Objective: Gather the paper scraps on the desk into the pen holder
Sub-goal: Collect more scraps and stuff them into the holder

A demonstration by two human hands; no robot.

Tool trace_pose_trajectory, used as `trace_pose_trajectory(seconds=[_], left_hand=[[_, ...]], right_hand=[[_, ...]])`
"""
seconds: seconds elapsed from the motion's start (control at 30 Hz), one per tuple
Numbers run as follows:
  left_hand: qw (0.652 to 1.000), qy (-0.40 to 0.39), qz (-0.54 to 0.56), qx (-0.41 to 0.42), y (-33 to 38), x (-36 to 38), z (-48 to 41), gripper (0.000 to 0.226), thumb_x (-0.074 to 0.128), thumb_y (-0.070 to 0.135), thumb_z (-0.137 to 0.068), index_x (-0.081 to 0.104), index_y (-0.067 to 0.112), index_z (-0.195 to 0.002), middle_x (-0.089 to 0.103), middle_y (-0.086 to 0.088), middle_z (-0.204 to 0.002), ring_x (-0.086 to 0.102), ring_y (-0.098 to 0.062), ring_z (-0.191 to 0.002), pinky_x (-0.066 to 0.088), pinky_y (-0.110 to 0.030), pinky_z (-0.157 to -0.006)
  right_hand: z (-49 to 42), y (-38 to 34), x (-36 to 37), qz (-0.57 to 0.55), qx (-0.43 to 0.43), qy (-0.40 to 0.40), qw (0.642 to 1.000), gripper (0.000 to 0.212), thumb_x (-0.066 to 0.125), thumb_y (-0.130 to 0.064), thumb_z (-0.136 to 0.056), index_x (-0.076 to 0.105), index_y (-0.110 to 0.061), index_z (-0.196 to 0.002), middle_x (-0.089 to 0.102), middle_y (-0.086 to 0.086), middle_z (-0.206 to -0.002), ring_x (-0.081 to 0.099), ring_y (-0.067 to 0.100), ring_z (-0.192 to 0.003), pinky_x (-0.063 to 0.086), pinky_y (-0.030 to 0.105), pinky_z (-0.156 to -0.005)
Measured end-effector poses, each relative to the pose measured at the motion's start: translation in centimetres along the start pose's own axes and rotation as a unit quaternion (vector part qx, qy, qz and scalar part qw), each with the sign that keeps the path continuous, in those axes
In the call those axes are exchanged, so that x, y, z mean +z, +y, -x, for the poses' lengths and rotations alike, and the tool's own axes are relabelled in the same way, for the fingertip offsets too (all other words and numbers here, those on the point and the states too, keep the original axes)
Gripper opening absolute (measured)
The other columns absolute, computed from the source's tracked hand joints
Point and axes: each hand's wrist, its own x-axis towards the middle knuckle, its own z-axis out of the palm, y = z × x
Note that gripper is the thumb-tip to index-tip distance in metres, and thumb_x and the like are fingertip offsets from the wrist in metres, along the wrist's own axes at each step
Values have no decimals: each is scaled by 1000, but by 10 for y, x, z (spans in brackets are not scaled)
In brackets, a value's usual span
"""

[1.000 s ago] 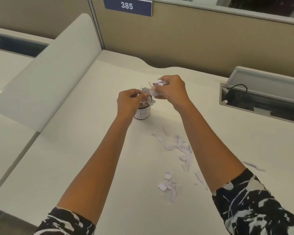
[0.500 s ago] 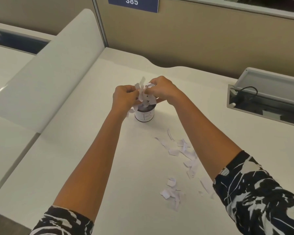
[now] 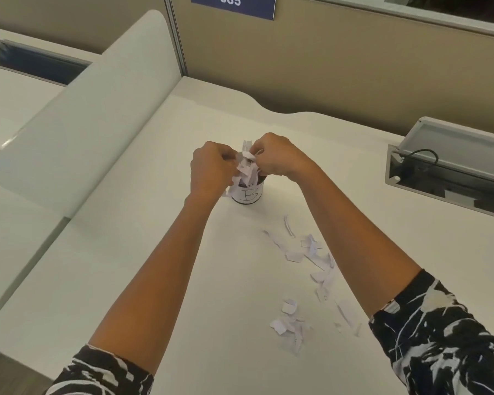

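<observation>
Head view. One small white cylindrical pen holder [image 3: 247, 193] marked "B" stood mid-table [image 3: 154, 266]. Left hand [image 3: 210, 168] and right hand [image 3: 277, 155], each grip clamped on one bunch of white paper scraps [image 3: 247, 169] directly above it, likely for dropping in. Loose torn scraps [image 3: 311, 258]: roughly twenty, nearer the person.

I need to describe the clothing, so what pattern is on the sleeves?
Black with white splashes and streaks on each sleeve, clearest in the head view.
</observation>
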Motion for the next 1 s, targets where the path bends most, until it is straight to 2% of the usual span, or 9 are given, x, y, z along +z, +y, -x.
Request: trace_pose_trajectory(seconds=[0.17,0.27,0.33,0.43,0.53,0.67,0.8,0.93,1.0], left_hand=[[990,38,-131,24,-1,8,0,19,58,17,-80,74,27,-86,73,1,-84,65,-26,-73,47,-27,-61],[982,38,-184,32,-4,12,-6,19,58,18,-81,75,28,-85,72,1,-87,61,-26,-72,39,-26,-60],[974,33,-218,52,-7,13,-10,17,62,18,-81,76,27,-85,69,-2,-93,56,-26,-73,36,-28,-62],[950,18,-301,84,-12,17,-17,18,61,23,-87,75,26,-96,60,-7,-103,53,-29,-96,33,-35,-74],[932,-8,-356,76,-12,20,-21,22,54,26,-91,72,20,-102,54,-10,-107,47,-30,-106,31,-36,-80],[940,-40,-334,63,-9,21,-23,24,53,22,-90,70,17,-107,52,-12,-111,44,-32,-110,34,-38,-85],[965,-39,-257,48,-6,14,-22,24,57,22,-88,73,21,-106,56,-12,-115,46,-32,-114,41,-41,-90],[976,-33,-209,43,-3,9,-21,15,65,25,-84,76,22,-94,63,-10,-111,53,-30,-108,49,-43,-87],[978,-25,-202,49,-3,9,-21,13,67,27,-83,76,23,-92,63,-8,-111,57,-29,-102,50,-40,-81]], right_hand=[[-5,2,14,58,-14,89,994,18,58,-4,-84,71,-4,-96,69,11,-90,62,28,-76,45,26,-63],[-7,5,22,79,-26,100,991,13,59,-2,-81,69,-8,-86,64,12,-83,57,29,-73,44,28,-62],[-9,6,26,83,-32,97,991,12,67,-8,-78,71,-7,-90,62,11,-82,58,29,-74,48,30,-64],[-12,5,30,106,-40,87,990,19,76,-16,-72,71,-4,-86,61,12,-81,57,31,-73,48,31,-63],[-15,2,33,156,-50,67,984,11,67,-6,-76,69,-4,-87,61,13,-85,57,31,-75,49,32,-64],[-13,-2,32,188,-56,15,981,16,63,-9,-82,70,-3,-94,65,16,-92,54,29,-74,47,32,-67],[-8,-7,10,130,-40,-2,991,24,60,-4,-81,72,-8,-101,70,14,-98,65,30,-86,53,32,-71],[-1,-12,-6,68,-31,4,997,38,47,7,-82,75,-14,-97,69,9,-99,68,28,-88,52,25,-64],[0,-13,-10,41,-21,24,999,34,47,8,-84,74,-13,-90,69,9,-93,71,26,-82,48,21,-55]])
